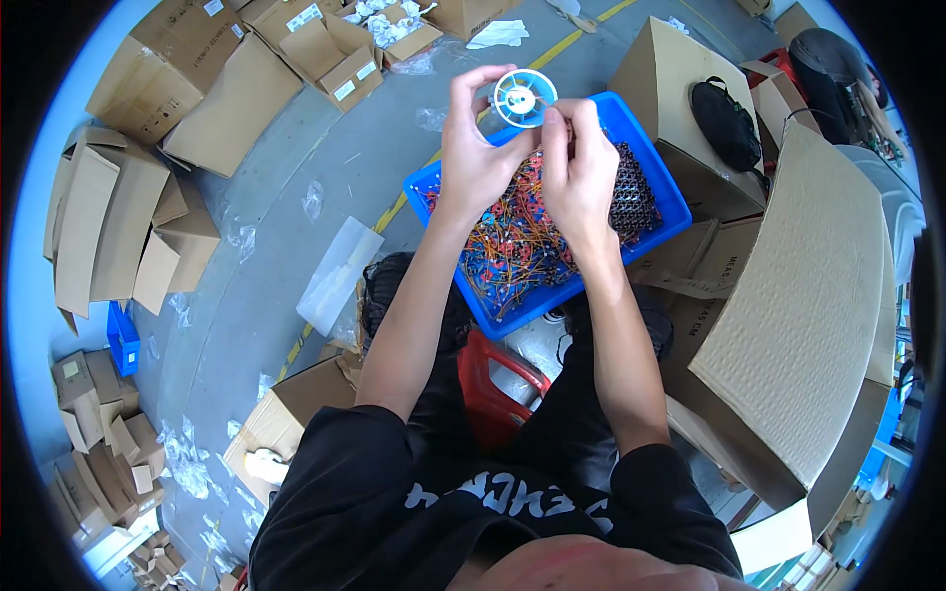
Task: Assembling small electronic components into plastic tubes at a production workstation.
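Note:
My left hand holds a small round white spool up in front of me, fingers curled around its left rim. My right hand pinches at the spool's lower right edge, thumb and fingers closed on it. Both hands hover over a blue plastic bin resting on my lap. The bin holds a tangle of orange, red and blue wired parts and a block of dark ring-shaped parts.
A large flat cardboard sheet lies on boxes to my right. A box bearing a black pouch stands behind the bin. Open cartons and plastic wrap litter the grey floor on the left. A red stool shows between my legs.

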Available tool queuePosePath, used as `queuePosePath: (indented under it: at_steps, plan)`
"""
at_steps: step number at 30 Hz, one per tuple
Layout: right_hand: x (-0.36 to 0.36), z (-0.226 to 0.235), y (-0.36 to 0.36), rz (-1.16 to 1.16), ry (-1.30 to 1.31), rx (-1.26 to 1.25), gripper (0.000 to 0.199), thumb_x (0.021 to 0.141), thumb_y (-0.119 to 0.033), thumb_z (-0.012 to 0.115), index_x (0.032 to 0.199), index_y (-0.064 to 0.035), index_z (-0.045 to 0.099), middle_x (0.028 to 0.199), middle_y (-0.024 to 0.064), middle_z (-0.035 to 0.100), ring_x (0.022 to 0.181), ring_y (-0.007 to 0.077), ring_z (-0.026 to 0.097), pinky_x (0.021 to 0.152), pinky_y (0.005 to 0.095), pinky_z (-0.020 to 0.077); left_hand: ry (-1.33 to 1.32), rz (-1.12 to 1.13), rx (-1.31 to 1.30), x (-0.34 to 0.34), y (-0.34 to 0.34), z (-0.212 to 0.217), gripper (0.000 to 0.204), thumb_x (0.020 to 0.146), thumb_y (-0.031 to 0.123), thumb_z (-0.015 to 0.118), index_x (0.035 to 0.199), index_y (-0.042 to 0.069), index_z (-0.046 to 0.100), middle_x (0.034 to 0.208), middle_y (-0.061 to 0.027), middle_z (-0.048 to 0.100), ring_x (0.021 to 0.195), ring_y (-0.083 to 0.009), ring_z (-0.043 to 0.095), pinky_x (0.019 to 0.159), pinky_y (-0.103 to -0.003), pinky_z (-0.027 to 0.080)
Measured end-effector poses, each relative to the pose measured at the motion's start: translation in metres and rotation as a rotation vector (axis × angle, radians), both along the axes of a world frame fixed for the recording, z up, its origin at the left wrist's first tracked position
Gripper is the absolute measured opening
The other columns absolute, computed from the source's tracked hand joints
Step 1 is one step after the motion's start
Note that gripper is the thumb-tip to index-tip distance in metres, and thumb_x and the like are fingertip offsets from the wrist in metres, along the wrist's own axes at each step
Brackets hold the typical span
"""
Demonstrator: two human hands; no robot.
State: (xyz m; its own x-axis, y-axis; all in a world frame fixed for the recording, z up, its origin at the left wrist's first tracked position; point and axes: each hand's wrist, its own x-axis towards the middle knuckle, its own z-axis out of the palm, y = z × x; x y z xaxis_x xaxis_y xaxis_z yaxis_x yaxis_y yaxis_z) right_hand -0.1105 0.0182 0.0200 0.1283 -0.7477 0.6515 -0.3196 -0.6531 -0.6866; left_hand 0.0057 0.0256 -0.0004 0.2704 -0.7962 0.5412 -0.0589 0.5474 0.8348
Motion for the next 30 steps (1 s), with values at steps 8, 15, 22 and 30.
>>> queuePosePath:
  at_steps: [8,15,22,30]
  plan:
    - [-0.005,0.004,0.002,0.011,0.067,0.041,0.009,0.087,-0.012,0.060,0.089,-0.0033,0.057,0.074,0.0153,0.062,0.060,0.0314,0.062,0.053,0.0360,0.0476,-0.086,0.142,-0.028,-0.001,-0.001,0.002,0.057,0.071,0.000,0.076,0.119,0.003,0.045,0.122,-0.0118,0.055,0.111,-0.0188,0.055,0.097,-0.032,0.043]
    - [-0.014,0.005,-0.005,-0.033,0.111,-0.062,0.012,0.081,-0.014,0.066,0.082,-0.0037,0.059,0.075,0.0124,0.061,0.060,0.0298,0.061,0.053,0.0359,0.0481,-0.377,0.280,-0.063,0.009,0.000,0.004,0.055,0.070,0.002,0.078,0.117,0.003,0.049,0.120,-0.0116,0.056,0.112,-0.0197,0.055,0.095,-0.032,0.045]
    - [-0.023,0.005,-0.007,0.024,0.217,-0.044,0.012,0.080,-0.015,0.066,0.081,-0.0049,0.061,0.075,0.0125,0.060,0.062,0.0318,0.061,0.054,0.0382,0.0485,-0.349,0.169,-0.068,0.016,-0.002,0.003,0.057,0.067,0.002,0.079,0.118,0.004,0.052,0.121,-0.0103,0.057,0.114,-0.0212,0.053,0.096,-0.035,0.044]
    - [-0.022,0.008,-0.004,-0.129,0.334,-0.031,0.013,0.082,-0.014,0.064,0.079,-0.0035,0.058,0.076,0.0137,0.060,0.064,0.0345,0.061,0.054,0.0407,0.0482,-0.599,0.112,-0.072,0.017,0.004,0.006,0.064,0.065,0.002,0.080,0.123,0.004,0.052,0.123,-0.0094,0.054,0.118,-0.0224,0.051,0.099,-0.036,0.042]
